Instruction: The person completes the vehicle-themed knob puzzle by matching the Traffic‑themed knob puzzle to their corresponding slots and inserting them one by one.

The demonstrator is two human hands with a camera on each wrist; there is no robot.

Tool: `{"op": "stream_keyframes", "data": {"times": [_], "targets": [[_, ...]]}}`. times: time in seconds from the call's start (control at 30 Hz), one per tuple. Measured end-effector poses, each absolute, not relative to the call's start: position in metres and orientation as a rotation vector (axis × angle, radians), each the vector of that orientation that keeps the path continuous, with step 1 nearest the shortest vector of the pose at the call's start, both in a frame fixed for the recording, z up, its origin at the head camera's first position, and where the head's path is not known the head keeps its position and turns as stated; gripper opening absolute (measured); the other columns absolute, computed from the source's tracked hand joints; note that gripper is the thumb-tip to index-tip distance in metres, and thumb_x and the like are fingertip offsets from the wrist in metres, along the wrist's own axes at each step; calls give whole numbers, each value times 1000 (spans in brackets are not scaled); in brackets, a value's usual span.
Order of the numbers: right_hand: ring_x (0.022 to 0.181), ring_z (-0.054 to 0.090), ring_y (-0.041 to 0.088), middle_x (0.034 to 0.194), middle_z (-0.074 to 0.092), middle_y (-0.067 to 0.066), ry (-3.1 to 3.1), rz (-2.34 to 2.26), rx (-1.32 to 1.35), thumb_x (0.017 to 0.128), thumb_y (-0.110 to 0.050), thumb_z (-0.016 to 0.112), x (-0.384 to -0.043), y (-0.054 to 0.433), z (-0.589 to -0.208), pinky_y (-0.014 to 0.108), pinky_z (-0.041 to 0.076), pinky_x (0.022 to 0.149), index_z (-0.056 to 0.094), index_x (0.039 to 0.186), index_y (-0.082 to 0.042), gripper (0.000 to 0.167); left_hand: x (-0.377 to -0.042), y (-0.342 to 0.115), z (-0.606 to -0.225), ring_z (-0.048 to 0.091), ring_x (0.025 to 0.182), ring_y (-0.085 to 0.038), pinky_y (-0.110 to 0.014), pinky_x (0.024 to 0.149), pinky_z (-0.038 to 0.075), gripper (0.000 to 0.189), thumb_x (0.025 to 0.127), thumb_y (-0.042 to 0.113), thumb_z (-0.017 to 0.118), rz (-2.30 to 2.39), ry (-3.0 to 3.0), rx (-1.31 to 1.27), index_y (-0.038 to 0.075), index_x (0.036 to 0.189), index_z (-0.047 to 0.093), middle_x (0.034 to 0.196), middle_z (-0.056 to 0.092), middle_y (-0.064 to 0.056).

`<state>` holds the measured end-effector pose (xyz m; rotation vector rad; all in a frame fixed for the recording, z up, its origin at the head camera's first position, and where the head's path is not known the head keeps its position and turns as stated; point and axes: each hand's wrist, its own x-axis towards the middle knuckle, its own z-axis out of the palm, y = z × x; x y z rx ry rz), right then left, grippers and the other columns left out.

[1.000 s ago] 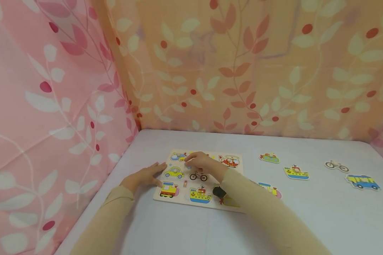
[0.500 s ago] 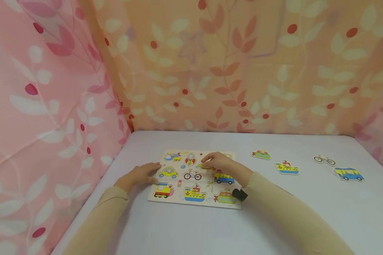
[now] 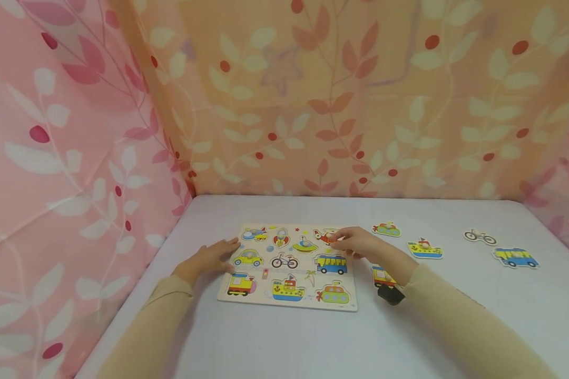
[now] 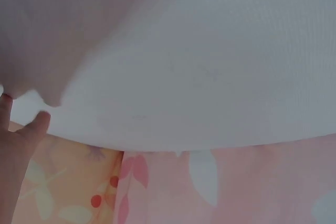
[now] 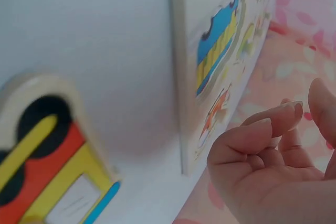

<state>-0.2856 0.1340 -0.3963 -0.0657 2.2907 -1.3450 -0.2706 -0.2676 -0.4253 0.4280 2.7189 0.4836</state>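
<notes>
A wooden knob puzzle board (image 3: 264, 296) with vehicle pictures lies on the white table. My left hand (image 3: 208, 260) rests at its left edge, fingers extended; in the left wrist view only part of that hand (image 4: 21, 140) shows. At the board's upper right corner, my right hand (image 3: 365, 245) has its fingertips by the red helicopter (image 3: 323, 237) and partly covers it. The right wrist view shows this hand (image 5: 273, 166) with fingers loosely curled, thumb apart and nothing between them. A flying saucer (image 3: 305, 244) sits in the board, left of the right hand.
Loose pieces lie to the right: a train (image 3: 378, 276) partly behind the right wrist, a submarine (image 3: 388, 229), a ship (image 3: 425, 249), a bicycle (image 3: 480, 237) and a bus (image 3: 517, 257). Patterned curtains (image 3: 275, 121) stand behind and at the left (image 3: 76, 210).
My right hand has moved right, from the flying saucer to the helicopter, uncovering the saucer and the bus picture. The left hand stays at the board's edge. The head view has shifted slightly.
</notes>
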Motion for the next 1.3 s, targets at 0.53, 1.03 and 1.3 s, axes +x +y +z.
{"op": "stream_keyframes", "data": {"times": [0.53, 1.03, 1.3], "targets": [[77, 49, 25, 92, 53, 11, 2337, -1305, -104, 94, -21, 65, -274, 171, -397, 27, 39, 61, 60, 126, -2, 38, -266, -260, -426, 7, 147, -35, -59, 114, 11, 83, 83, 31, 76, 601, 2670, 247, 16, 152, 33, 161, 20, -3], [78, 50, 24, 98, 54, 12, 2386, -1298, -128, 94, -24, 64, -264, 217, -395, 30, 44, 63, 55, 129, 3, 45, -266, -260, -423, 7, 147, -34, -62, 113, 12, 84, 84, 33, 75, 558, 2674, 238, 17, 153, 31, 161, 20, -3], [77, 48, 22, 89, 53, 10, 2378, -1292, -97, 95, -25, 62, -261, 239, -393, 30, 43, 63, 52, 131, 5, 48, -266, -263, -423, 8, 147, -36, -61, 113, 13, 83, 85, 34, 74, 558, 2679, 285, 15, 153, 31, 161, 20, -4]]}}
